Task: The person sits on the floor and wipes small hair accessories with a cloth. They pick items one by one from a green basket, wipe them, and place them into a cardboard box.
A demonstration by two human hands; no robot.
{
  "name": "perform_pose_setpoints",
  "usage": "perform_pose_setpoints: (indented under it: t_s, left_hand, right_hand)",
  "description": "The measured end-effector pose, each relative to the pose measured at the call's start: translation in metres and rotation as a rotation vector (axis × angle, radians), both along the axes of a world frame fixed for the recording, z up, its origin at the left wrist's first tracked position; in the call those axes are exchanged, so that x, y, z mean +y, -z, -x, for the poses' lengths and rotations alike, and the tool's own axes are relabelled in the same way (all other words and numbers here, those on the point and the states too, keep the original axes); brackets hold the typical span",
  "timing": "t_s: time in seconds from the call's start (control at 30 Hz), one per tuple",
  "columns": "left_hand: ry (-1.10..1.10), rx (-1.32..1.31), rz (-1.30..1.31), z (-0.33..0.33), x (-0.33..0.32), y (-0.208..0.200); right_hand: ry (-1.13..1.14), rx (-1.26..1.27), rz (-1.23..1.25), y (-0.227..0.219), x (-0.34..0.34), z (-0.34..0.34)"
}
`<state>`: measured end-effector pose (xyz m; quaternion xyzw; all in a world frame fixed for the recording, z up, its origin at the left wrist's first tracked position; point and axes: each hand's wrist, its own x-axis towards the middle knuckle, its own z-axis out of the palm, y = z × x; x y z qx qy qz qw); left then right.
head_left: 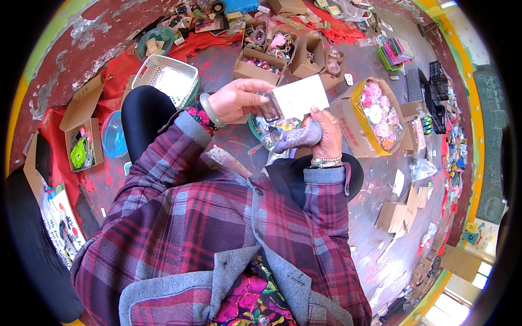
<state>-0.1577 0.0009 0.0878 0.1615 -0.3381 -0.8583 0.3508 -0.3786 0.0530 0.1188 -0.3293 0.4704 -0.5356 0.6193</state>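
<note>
Both hands are raised above my lap, close together. My left hand [237, 100] is closed, its thumb and fingers pinching a small see-through packet with a dark item [270, 110]. A blank white card [300, 96] overlaps that packet; whether the two are joined I cannot tell. My right hand [326, 133] has its thumb on the card's lower right edge. In the same hand lies a purple glittery bundle [296, 138], its kind unclear, hanging toward the left. Beneath the hands, a green basin [253, 126] is partly hidden by clear plastic wrapping [273, 132].
A white plastic basket [167, 76] stands to the left, near a blue clear basin [113, 133] and an open box [81, 122]. Several cardboard boxes [260, 62] of trinkets lie ahead. At right are a carton of pink flowers [348, 117] and a green basket [387, 58].
</note>
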Motion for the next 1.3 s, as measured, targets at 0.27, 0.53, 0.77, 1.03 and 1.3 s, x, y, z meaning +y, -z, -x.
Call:
perform_pose_setpoints:
  t_s: [0.27, 0.53, 0.77, 1.03, 1.3]
  left_hand:
    - [-0.136, -0.283, 0.277, -0.002, 0.005, -0.025]
    - [-0.183, -0.597, 0.601, -0.003, 0.005, -0.02]
    - [-0.257, -0.729, 0.693, 0.005, 0.01, -0.017]
    - [-0.384, -0.762, 0.712, 0.024, 0.019, -0.008]
    - [-0.613, -0.352, 0.205, -0.051, 0.002, -0.013]
  right_hand:
    - [-0.068, 0.122, 0.176, 0.004, 0.004, 0.006]
    - [-0.085, 0.228, 0.184, 0.002, 0.002, 0.003]
    - [0.053, 0.031, -0.043, 0.002, -0.001, -0.004]
    - [0.095, -0.195, -0.161, 0.023, -0.01, 0.012]
    - [0.504, -0.442, 0.006, 0.021, -0.019, 0.115]
